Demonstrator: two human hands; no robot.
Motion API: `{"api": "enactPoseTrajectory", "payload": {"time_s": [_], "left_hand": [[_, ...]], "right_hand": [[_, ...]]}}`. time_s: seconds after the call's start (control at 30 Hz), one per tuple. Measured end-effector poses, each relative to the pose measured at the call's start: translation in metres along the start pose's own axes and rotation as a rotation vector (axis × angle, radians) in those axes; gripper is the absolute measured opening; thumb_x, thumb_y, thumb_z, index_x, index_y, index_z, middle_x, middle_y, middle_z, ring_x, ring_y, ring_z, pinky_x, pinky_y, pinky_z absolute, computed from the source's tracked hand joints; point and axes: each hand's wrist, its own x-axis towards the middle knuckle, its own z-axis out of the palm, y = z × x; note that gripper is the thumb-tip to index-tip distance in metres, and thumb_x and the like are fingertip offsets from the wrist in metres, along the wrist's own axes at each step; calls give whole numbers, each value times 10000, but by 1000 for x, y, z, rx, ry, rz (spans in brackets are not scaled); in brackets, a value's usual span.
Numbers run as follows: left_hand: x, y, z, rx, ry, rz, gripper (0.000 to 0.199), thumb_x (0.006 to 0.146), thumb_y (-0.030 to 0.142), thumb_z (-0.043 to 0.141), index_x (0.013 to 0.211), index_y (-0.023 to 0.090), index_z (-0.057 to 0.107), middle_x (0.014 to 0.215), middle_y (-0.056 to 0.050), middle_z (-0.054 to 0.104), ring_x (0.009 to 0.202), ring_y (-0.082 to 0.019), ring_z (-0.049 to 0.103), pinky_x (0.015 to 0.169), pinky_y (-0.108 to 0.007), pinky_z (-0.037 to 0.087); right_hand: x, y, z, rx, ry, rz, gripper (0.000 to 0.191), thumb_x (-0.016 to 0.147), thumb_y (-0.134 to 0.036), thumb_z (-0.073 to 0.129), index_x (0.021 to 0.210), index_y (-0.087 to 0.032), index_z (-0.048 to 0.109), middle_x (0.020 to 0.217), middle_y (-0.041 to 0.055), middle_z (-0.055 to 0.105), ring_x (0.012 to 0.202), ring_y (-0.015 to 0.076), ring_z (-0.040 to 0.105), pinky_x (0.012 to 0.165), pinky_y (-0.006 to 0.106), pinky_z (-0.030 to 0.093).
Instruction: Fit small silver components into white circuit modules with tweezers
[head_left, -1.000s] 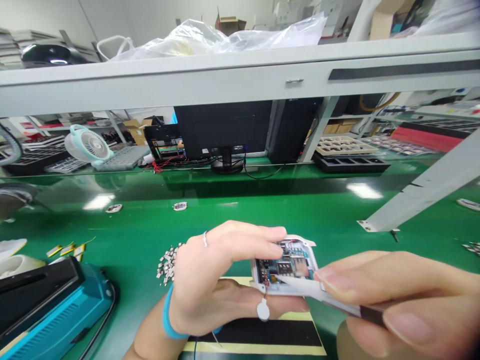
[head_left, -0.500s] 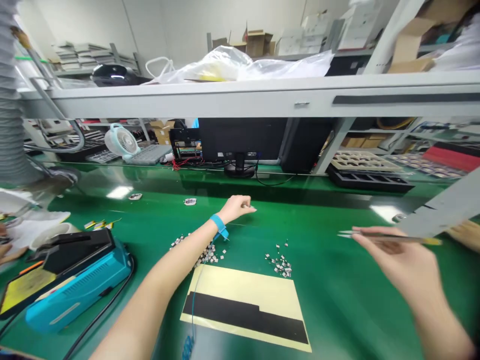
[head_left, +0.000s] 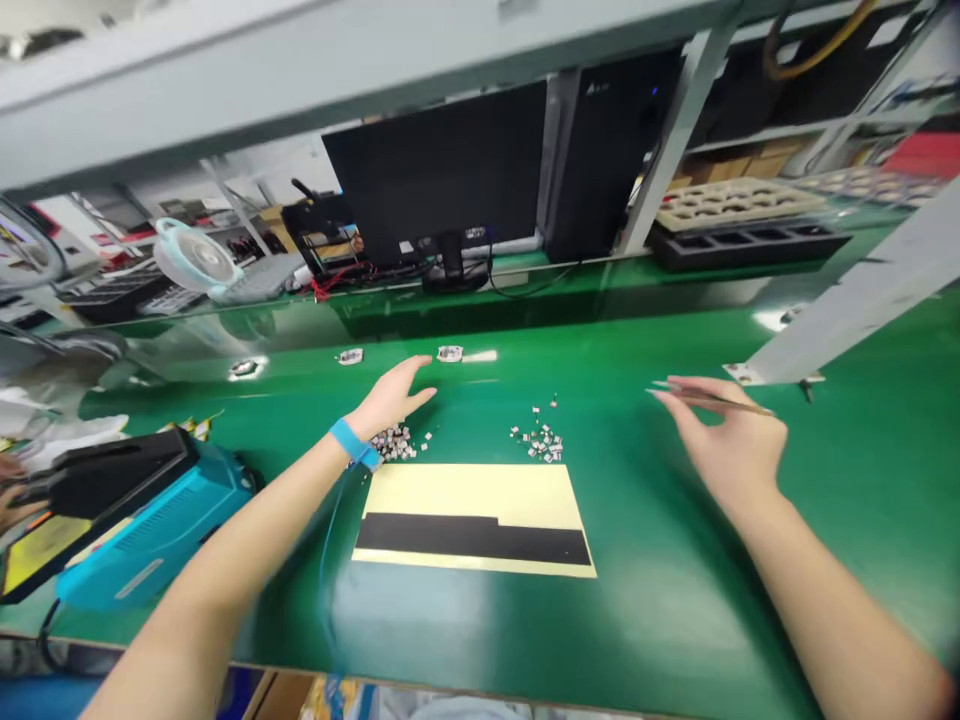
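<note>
My left hand (head_left: 391, 397) hovers open over the green bench mat (head_left: 660, 560), holding nothing, just beyond a heap of small metal parts (head_left: 394, 443). Ahead of its fingertips lie round white modules (head_left: 450, 353), with two more (head_left: 349, 356) (head_left: 244, 368) further left. My right hand (head_left: 724, 430) grips slim metal tweezers (head_left: 709, 398) above the mat. A second heap of small parts (head_left: 538, 438) lies between my hands. A cream sheet with a black strip (head_left: 472, 520) lies nearer me. A blue wrist strap (head_left: 351, 444) circles my left wrist.
A blue-and-black sealing machine (head_left: 154, 525) stands at the left, and another person's hand (head_left: 9, 502) shows beyond it. A grey shelf leg (head_left: 847, 310) slants in at the right. Behind the mat stand a monitor (head_left: 435, 170), fan (head_left: 196, 258) and black tray (head_left: 750, 245).
My head has tilted down and the view has rolled. My left hand has moved left and opened out. A third round white module now lies on the mat. My right hand has moved left.
</note>
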Motion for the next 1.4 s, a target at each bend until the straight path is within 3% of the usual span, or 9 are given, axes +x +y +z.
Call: {"api": "enactPoseTrajectory", "payload": {"time_s": [0.1,0.2,0.33,0.53,0.7,0.83,1.03,1.3,1.4], "left_hand": [[-41,-6,7,9,-30,-23,419,793,261,457,1177,104,394,1226,-138,445,1212,-262,314,999,-420,266],[-58,-13,9,1,-53,-38,384,803,224,434,1169,112,409,1216,-130,461,1213,-252,318,991,-418,283],[-55,-14,8,-42,-63,28,329,809,233,440,1130,158,456,1155,-90,521,1072,-221,483,882,-369,415],[-56,-2,23,26,-83,284,250,795,76,427,986,150,570,1019,-73,598,921,-182,564,793,-305,470],[-55,-4,29,108,-120,303,225,759,21,443,862,125,615,909,-82,632,836,-189,595,738,-294,482],[-54,5,17,81,-36,267,193,773,84,456,860,126,623,873,-75,632,777,-179,597,689,-286,482],[-62,51,-9,-181,183,250,183,747,151,484,828,152,649,819,-35,613,714,-129,577,666,-234,462],[-54,67,36,-303,48,259,177,696,119,508,766,128,671,745,-33,627,676,-130,578,619,-220,452],[-53,67,38,-308,-10,284,180,694,129,501,745,146,672,718,-15,622,665,-139,579,593,-232,448]], "right_hand": [[-7,-8,4,31,32,-10,259,679,-326,630,867,-150,614,820,79,655,692,195,634,692,312,504],[-15,-17,12,121,42,-89,241,640,-239,672,860,-152,626,816,82,658,693,195,633,685,326,519],[-26,-31,18,236,-20,-226,295,555,-115,714,831,-194,642,802,62,665,734,221,631,687,365,524],[-35,-46,19,319,-71,-220,344,485,-109,739,797,-227,655,768,56,670,655,252,631,611,396,531],[-34,-46,24,290,-126,-268,322,532,-105,723,820,-217,635,795,58,667,708,237,633,668,385,528],[-29,-46,24,164,-146,-417,280,588,-104,707,837,-187,609,821,71,664,750,205,629,685,336,521],[-29,-44,23,8,-161,-582,164,682,-164,647,830,-198,584,868,45,651,771,181,617,683,324,511],[-23,-35,24,-109,-382,-631,87,810,-218,509,870,-197,568,951,69,599,904,158,534,760,311,467],[-20,-34,21,-161,-391,-595,120,850,-255,454,904,-197,543,986,72,582,934,136,504,803,304,437]]}}
